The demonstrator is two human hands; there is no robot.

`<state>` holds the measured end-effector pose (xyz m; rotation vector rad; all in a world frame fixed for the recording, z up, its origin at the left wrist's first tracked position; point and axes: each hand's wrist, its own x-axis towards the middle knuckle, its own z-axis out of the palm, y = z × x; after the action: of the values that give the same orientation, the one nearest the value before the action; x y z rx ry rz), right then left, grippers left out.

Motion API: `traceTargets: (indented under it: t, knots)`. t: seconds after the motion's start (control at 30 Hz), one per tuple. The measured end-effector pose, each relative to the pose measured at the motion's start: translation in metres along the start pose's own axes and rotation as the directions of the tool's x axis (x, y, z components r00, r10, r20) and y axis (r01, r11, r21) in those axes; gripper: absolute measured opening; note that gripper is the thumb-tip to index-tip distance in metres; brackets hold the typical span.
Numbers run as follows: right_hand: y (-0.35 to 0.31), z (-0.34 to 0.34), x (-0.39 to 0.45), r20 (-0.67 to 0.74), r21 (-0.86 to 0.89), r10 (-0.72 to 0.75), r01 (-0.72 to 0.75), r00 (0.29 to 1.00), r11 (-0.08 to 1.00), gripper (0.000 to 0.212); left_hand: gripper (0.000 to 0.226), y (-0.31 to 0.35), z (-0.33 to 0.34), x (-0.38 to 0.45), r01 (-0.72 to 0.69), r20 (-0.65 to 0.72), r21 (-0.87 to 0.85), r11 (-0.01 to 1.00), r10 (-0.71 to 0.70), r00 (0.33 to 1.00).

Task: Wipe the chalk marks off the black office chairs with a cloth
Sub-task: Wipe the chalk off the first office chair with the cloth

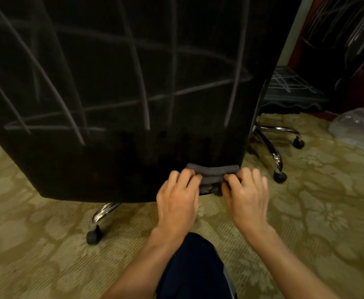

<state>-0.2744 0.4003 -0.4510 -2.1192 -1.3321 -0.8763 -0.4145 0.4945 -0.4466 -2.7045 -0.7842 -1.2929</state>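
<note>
— Hands? Where's the cloth?
— Left hand and right hand each pinch 1 end of the folded cloth, lying crosswise against the chair back's lower right corner; chalk marks lie above.

Grey cloth folded, at chalk-marked (pale lines) black chair back btm edge.

1. Your view is dim and warm-toned; the black chair back swallows detail.
2. Glare shows on the chrome chair legs.
3. Straight lines bow near your frame edges.
4. The plastic bag at right looks soft and blurred.
</note>
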Motion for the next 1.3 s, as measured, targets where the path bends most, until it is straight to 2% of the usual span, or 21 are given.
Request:
traceTargets:
  t: [0.07,0.17,0.23,0.3,0.43,0.5,0.57,0.63,0.73,0.8,0.9,1.0,1.07,1.17,1.3]
  knots:
    - [0.006,-0.012,0.016,-0.023,-0.013,-0.037,0.037,0.999,0.999,0.015,0.017,0.012,-0.008,0.018,-0.009,-0.043,-0.04,0.999,0.007,0.999]
    - [0.021,-0.045,0.059,-0.189,0.02,-0.066,0.071,0.98,0.997,0.012,0.013,0.032,-0.029,0.062,-0.032,-0.168,-0.076,0.997,0.019,0.986]
    - [0.026,-0.059,0.084,-0.258,0.015,-0.077,0.084,0.963,0.996,0.011,0.014,0.041,-0.038,0.087,-0.053,-0.204,-0.062,0.997,0.04,0.978]
    - [0.028,-0.056,0.091,-0.228,0.013,-0.106,0.112,0.968,0.994,0.009,0.015,0.043,-0.035,0.097,-0.071,-0.16,-0.014,0.997,0.068,0.985]
    - [0.031,-0.024,0.059,-0.071,0.121,-0.09,0.098,0.993,0.988,0.011,0.013,0.028,-0.013,0.064,-0.092,-0.029,0.064,0.994,0.094,0.995]
    - [0.03,-0.012,0.036,-0.005,0.176,-0.074,0.074,0.997,0.982,0.016,0.014,0.022,-0.006,0.043,-0.069,0.023,0.056,0.996,0.067,0.997]
    - [0.028,-0.011,0.034,0.002,0.23,-0.065,0.062,0.998,0.971,0.023,0.016,0.022,-0.008,0.042,-0.032,0.015,0.039,0.999,0.031,0.999]
    - [0.028,-0.024,0.059,-0.07,0.267,-0.042,0.059,0.997,0.962,0.022,0.015,0.03,-0.018,0.062,-0.017,-0.065,0.017,1.0,0.018,0.998]
    - [0.032,-0.056,0.113,-0.257,0.268,-0.014,0.085,0.966,0.96,0.02,0.015,0.046,-0.042,0.115,-0.015,-0.22,-0.017,1.0,0.01,0.975]
    - [0.035,-0.067,0.132,-0.316,0.263,0.004,0.084,0.949,0.961,0.021,0.017,0.053,-0.049,0.137,-0.028,-0.27,-0.01,1.0,0.025,0.963]
    - [0.039,-0.052,0.114,-0.256,0.266,-0.01,0.081,0.967,0.961,0.024,0.019,0.045,-0.034,0.121,-0.064,-0.214,0.03,0.998,0.069,0.974]
    - [0.038,-0.023,0.073,-0.074,0.266,-0.058,0.075,0.996,0.961,0.027,0.018,0.026,-0.01,0.074,-0.065,-0.085,0.066,0.996,0.071,0.994]
    - [0.038,-0.02,0.069,-0.021,0.291,-0.053,0.057,0.998,0.955,0.027,0.02,0.024,-0.005,0.066,-0.033,-0.067,0.055,0.998,0.036,0.997]
    - [0.039,-0.04,0.105,-0.124,0.314,-0.006,0.045,0.992,0.948,0.025,0.02,0.039,-0.018,0.097,0.006,-0.168,0.014,1.0,-0.004,0.986]
    - [0.038,-0.075,0.168,-0.323,0.367,0.087,0.04,0.942,0.929,0.022,0.02,0.058,-0.049,0.157,0.009,-0.307,-0.017,1.0,-0.014,0.952]
